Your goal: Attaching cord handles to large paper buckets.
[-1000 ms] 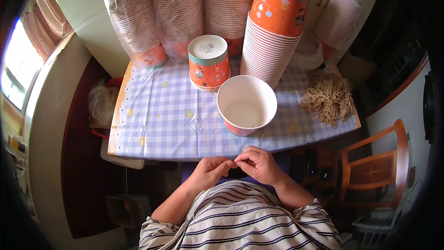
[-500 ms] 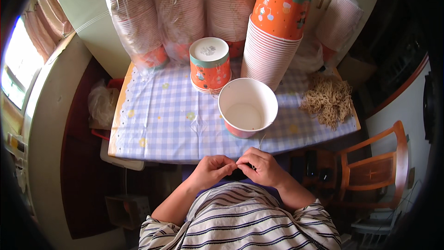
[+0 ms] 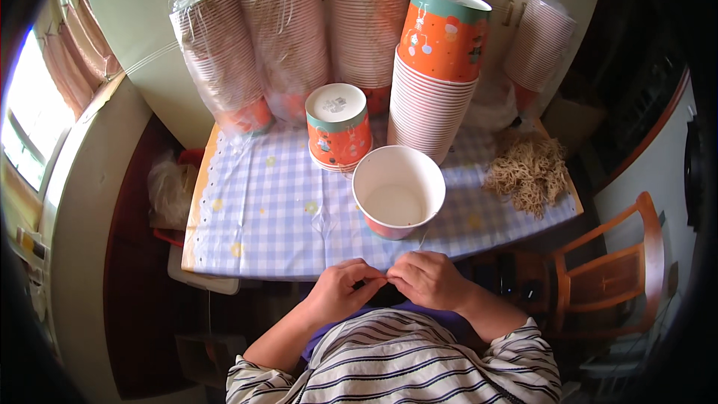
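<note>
My left hand (image 3: 346, 289) and my right hand (image 3: 427, 280) meet at the fingertips in front of the table edge, both closed in a pinch. A thin pale cord (image 3: 424, 239) pokes up past the right hand's knuckles; the fingers hide the rest of it. Just beyond the hands, a white-lined paper bucket (image 3: 400, 193) stands upright with its mouth toward me and small holes near the rim. Behind it to the left, a short stack of orange and green paper buckets (image 3: 339, 135) sits upside down. A tall nested stack (image 3: 434, 97) rises at its right.
Several plastic-wrapped bucket stacks (image 3: 284, 45) line the back of the table, with another wrapped stack (image 3: 540, 41) at the far right. A heap of tan cords (image 3: 528, 173) lies on the checked tablecloth (image 3: 262, 209). A wooden chair (image 3: 609, 273) stands at the right.
The view has tilted, so the table and buckets sit slightly lower in the picture. My right hand's fingers have curled in more closely against the left fingertips. The buckets have stayed put.
</note>
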Demonstrator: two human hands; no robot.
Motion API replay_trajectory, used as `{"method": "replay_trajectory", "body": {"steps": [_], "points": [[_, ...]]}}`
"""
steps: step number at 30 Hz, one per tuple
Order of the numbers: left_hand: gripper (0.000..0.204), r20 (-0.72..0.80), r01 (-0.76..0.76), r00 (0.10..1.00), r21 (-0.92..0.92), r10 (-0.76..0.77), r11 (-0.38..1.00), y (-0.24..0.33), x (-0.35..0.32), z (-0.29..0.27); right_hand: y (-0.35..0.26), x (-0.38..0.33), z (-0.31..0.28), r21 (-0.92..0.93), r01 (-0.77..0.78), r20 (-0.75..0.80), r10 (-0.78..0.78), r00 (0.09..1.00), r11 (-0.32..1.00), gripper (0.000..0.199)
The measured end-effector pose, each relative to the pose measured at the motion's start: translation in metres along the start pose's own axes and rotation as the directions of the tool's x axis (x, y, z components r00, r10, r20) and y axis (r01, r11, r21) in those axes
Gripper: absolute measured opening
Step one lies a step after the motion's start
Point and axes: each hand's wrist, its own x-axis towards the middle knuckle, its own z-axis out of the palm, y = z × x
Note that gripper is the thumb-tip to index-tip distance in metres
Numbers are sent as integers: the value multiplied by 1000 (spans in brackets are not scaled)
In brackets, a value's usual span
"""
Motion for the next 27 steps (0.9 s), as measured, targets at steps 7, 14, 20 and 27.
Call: {"method": "replay_trajectory", "body": {"steps": [7, 14, 20, 27], "points": [[20, 6, -502, 803, 549, 597, 669, 22, 29, -30, -5, 35, -24, -156, 152, -84, -166, 983, 976, 22], [26, 34, -527, 665, 729, 746, 436, 9, 73, -53, 21, 76, -32, 13, 72, -98, -70, 993, 997, 14], [23, -304, 41, 950, 353, 73, 935, -34, 127, -47, 95, 102, -10, 147, -380, -67, 393, 917, 913, 10], [35, -209, 256, 952, 151, -222, 955, -80, 141, -42, 132, 114, 13, 1, -558, 54, 557, 829, 830, 12]]}}
